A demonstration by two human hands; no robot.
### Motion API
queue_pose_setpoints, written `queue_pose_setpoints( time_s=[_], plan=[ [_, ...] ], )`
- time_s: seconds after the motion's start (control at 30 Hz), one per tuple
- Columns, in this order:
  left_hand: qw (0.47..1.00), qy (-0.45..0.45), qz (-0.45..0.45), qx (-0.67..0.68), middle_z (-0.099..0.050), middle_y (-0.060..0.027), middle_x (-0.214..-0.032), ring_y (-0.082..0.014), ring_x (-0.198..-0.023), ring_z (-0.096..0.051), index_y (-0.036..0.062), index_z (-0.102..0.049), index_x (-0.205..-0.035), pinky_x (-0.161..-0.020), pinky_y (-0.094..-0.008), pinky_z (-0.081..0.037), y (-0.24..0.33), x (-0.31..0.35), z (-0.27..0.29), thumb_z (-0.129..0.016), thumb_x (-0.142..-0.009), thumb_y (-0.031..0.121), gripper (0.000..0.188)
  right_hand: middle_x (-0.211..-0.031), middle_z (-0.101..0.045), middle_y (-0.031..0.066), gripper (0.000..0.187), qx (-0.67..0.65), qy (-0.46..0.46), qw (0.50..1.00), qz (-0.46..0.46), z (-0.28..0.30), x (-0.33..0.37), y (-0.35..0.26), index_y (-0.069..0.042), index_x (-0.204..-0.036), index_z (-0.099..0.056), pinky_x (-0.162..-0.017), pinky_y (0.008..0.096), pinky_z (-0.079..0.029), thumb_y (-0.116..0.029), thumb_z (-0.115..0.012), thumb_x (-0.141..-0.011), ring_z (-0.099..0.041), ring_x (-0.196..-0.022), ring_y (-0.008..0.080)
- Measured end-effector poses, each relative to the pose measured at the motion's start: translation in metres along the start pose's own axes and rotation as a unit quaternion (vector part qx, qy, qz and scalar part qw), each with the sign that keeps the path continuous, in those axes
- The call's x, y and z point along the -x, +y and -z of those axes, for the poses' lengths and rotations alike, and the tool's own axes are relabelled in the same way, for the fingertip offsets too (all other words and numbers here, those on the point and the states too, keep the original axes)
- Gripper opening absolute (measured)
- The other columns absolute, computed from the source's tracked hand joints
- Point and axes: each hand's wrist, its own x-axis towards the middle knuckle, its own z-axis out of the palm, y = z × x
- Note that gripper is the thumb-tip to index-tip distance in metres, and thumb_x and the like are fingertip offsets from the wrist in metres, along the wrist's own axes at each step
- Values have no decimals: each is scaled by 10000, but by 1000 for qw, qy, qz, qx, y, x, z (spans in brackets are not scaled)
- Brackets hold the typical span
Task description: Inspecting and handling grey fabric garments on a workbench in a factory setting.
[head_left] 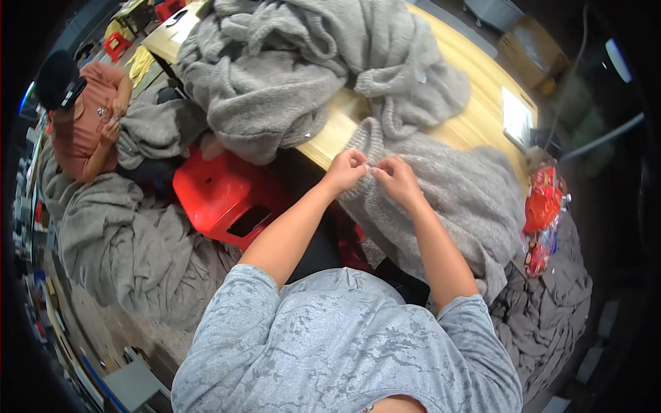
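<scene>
A grey knitted garment (454,182) lies over the near edge of the table and hangs down in front of me. My left hand (346,171) pinches the ribbed band at its left end. Close beside it, my right hand (398,179) is closed in a pinch on the same band. The fingertips almost meet, and whatever small thing may sit between them is too small to make out. Beyond my hands, a large heap of grey knitwear (275,76) covers much of the table.
The pale wooden table (482,76) bears white papers (516,117) at right. A red plastic stool (220,193) stands to the left. Grey knitwear (138,248) is piled below it. Another person (89,124) sits handling grey knit. Red plastic packaging (542,206) and dark cloth (544,310) lie right.
</scene>
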Motion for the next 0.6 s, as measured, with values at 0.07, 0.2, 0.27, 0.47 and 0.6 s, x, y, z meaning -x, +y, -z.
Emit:
queue_pose_setpoints(
  time_s=[0.07, 0.2, 0.27, 0.47, 0.6],
  plan=[
    [1000, -13, -4, 23, -571, -24, -705, -66, -613, -508, 21, -506, -891, -542, -222, -409, 3, 0, -1, -600, -745, 27, 174, -826, -538, 131, 142, -1, 9, 1000, -25, -2, 2, -3, 4, -775, -560, -674, 329, -442, -87, -641, -700, -542, -740, 255],
    [996, -13, 24, 82, -556, -7, -715, -60, -648, -501, 34, -479, -924, -590, -194, -395, 8, -1, 0, -588, -743, 3, 213, -908, -542, 98, 142, 9, 67, 990, 123, -11, 6, -8, -25, -789, -551, -791, 329, -422, -40, -643, -681, -529, -915, 263],
    [995, -10, 53, 90, -551, -3, -722, -58, -663, -503, 37, -481, -932, -604, -191, -397, 7, -2, 0, -576, -741, -17, 221, -959, -536, 107, 161, 41, 73, 987, 137, -12, 13, -12, -41, -816, -548, -839, 348, -402, -44, -641, -684, -509, -969, 290],
    [1000, 1, -24, 19, -540, -18, -804, -53, -685, -499, 31, -471, -966, -618, -187, -405, 7, 6, 2, -557, -750, -31, 241, -938, -528, 117, 180, 154, 148, 973, 90, 28, 79, 0, -36, -850, -540, -773, 370, -405, -52, -628, -694, -495, -906, 300],
    [980, 45, -33, -192, -534, -76, -901, -102, -825, -534, 26, -455, -1052, -718, -205, -425, 31, 18, -5, -512, -760, -51, 307, -915, -539, 112, 199, 217, 193, 957, 20, 43, 121, 20, -34, -881, -552, -763, 378, -397, -70, -628, -700, -493, -897, 290]
  ],
)
